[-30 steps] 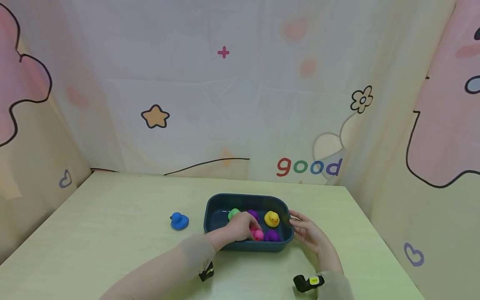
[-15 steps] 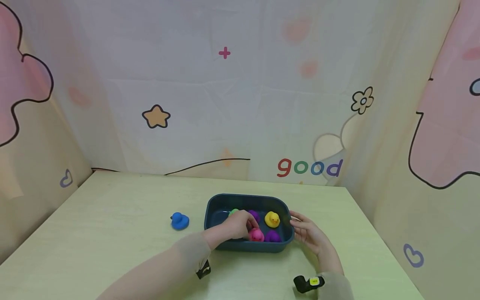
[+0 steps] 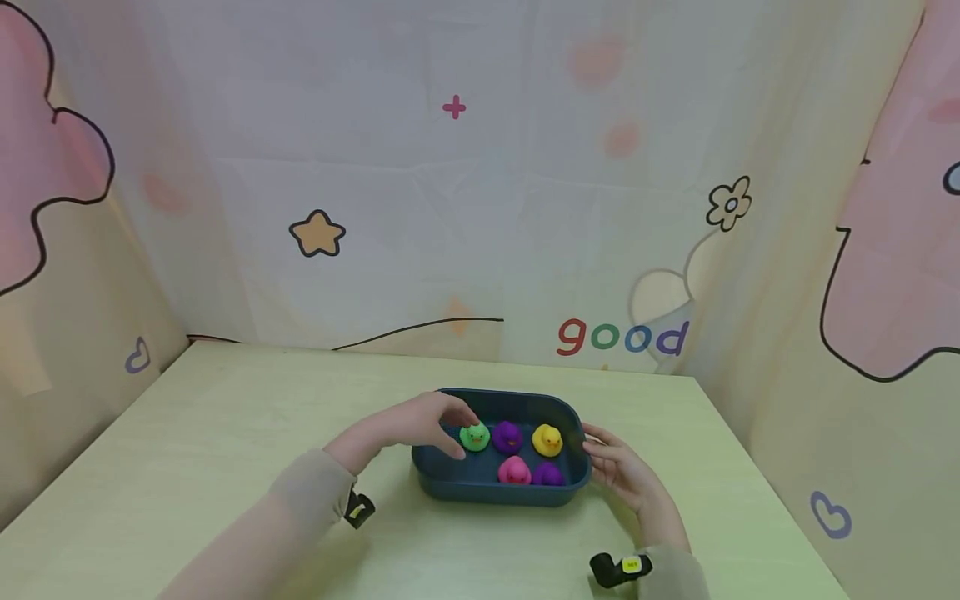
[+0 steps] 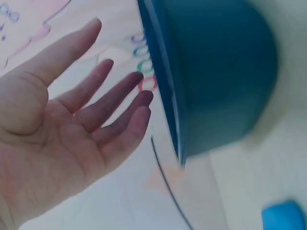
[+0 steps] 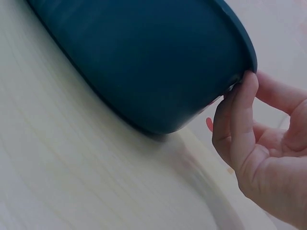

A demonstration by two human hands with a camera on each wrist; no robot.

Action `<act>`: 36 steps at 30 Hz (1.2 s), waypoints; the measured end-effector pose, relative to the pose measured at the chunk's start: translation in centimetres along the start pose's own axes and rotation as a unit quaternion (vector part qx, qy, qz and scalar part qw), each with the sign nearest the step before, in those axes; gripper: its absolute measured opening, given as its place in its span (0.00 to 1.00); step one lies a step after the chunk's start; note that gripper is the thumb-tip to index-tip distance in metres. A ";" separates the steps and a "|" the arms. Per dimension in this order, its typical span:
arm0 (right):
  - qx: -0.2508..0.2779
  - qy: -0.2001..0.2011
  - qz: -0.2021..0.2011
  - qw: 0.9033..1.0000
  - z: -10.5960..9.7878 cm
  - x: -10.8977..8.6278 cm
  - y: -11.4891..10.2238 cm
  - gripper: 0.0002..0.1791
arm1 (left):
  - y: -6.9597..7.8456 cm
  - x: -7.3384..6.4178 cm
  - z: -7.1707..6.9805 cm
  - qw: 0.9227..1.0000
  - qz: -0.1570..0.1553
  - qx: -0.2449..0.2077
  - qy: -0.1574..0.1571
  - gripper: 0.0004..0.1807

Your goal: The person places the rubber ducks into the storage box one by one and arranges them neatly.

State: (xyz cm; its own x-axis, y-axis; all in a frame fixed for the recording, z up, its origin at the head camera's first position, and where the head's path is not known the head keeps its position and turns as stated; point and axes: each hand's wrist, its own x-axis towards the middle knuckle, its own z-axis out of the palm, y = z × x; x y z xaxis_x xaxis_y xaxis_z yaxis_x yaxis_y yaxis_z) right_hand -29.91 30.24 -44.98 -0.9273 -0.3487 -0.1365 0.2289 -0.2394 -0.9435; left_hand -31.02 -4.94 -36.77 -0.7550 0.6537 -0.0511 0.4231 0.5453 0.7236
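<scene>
In the head view my left hand point(image 3: 431, 421) hovers over the left end of a dark teal basin point(image 3: 480, 492), thumb and fingers spread and holding nothing. Inside the basin sit a green rubber duck point(image 3: 475, 437), a pink one point(image 3: 514, 472), a yellow one point(image 3: 548, 441), and two purple ones, the rear purple duck point(image 3: 507, 437) and the front purple duck point(image 3: 549, 474). My right hand point(image 3: 626, 475) touches the basin's right end from outside, fingertips near the rim, as the right wrist view also shows. A blue object point(image 4: 285, 216) peeks into the left wrist view's lower corner.
The basin stands on a pale wooden table point(image 3: 247, 417). Curtains with cartoon prints point(image 3: 318, 233) enclose the back and both sides. My left forearm point(image 3: 277, 508) covers part of the table left of the basin.
My left hand has let go of the pink duck, leaving it in the basin, and moved left and up. It now covers the spot where the blue duck lay. My right hand stays put.
</scene>
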 end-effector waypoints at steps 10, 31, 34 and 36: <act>0.007 0.000 0.004 1.000 -0.3 0.0 0.1 0.23 | -3.8 -3.9 -4.5 0.998 0.012 -0.049 0.032 0.28; -0.022 0.006 -0.004 1.000 -0.1 -0.1 0.2 0.23 | -12.5 -7.8 -4.5 0.971 -0.054 -0.198 0.123 0.35; -0.018 0.007 -0.001 1.000 -0.1 0.0 0.2 0.23 | -13.3 -7.9 -4.2 0.966 -0.063 -0.215 0.125 0.35; -0.019 0.008 -0.001 1.000 -0.1 0.1 0.3 0.25 | -13.7 -7.9 -3.9 0.965 -0.064 -0.222 0.124 0.34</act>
State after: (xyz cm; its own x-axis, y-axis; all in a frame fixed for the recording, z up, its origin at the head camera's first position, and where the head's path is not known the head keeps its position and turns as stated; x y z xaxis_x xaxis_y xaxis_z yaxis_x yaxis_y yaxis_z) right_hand -29.95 30.24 -45.26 -0.9324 -0.3338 -0.1388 0.2157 -0.2056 -0.9546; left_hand -32.87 -19.64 -43.59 -0.9065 0.4209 -0.0336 0.1037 0.2991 0.9486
